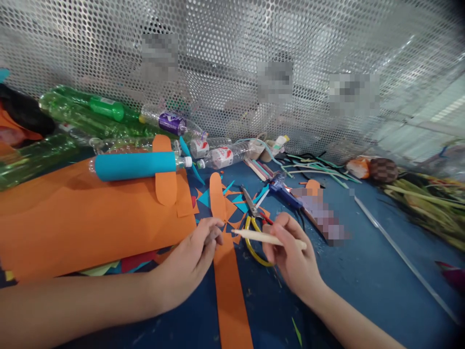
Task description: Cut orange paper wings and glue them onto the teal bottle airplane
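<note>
Right fingers (284, 236) grasped pale pen (259, 236), tip toward left fingers (208, 224). Those curled beside orange strip (232, 295); grip there, couldn't tell. Scissors (255, 212) lay just beyond pen. Marking seemed underway; next move called for steadied strip, lowered tip.

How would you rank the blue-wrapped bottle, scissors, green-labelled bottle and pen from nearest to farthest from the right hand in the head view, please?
1. Pen: held in the right hand.
2. Scissors: just left of it.
3. Blue-wrapped bottle: farther left and back.
4. Green-labelled bottle: behind the blue-wrapped one.
</note>
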`<state>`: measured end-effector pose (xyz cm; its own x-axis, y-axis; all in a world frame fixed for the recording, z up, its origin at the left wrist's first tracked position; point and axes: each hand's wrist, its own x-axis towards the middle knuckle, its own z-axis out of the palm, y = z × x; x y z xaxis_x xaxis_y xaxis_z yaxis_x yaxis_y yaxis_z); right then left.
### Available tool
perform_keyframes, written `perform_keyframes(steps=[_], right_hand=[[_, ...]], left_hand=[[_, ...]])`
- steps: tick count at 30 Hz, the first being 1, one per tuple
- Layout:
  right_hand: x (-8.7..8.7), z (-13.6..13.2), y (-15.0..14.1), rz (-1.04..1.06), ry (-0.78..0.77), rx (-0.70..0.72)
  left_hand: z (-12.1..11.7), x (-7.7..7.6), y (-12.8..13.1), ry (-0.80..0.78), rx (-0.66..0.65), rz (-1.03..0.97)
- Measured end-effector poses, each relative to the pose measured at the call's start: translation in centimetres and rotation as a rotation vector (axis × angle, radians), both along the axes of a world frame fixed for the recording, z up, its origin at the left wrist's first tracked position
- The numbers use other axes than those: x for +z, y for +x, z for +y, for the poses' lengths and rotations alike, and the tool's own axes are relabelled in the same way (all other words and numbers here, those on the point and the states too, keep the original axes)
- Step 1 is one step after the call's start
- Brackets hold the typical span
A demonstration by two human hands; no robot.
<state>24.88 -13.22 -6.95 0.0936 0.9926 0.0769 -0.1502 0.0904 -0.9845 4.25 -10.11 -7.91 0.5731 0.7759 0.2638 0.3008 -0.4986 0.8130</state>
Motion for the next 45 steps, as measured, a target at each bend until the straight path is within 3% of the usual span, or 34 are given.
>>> perform_keyframes(steps=[11,18,25,35,41,43,45], right_hand=[[-0.1,-0.3,-0.5,-0.177,-0.002,0.093],[0.0,-0.1,-0.2,-0.389,-0.003,-0.013],[0.5,0.0,-0.5,-0.402,-0.052,0.034],[0.4,0.1,-1.2,-0.396,-0.088,0.081],[0.8,-0.4,-1.3,-0.347,-0.092,0.133],[1.5,-0.7,-1.1,-0.377,-0.067,0.106],[2.1,-0.8,-0.5,-0.423,-0.008,-0.026]], left_hand=[[-0.4,-0.8,0.1,-0.113,-0.05,0.058],[0.0,0.1,0.2,-0.129,-0.069,0.07],[-0.3,0.5,0.0,-0.294,-0.081,-0.024],[-0.7,0.2,-0.2,-0.055,0.015,0.089],[-0.7,-0.1,-0.2,-0.006,-0.008,0.071],[-0.8,0.0,-0.2,0.019,-0.029,0.063],[-0.7,0.2,-0.2,0.058,-0.016,0.06]])
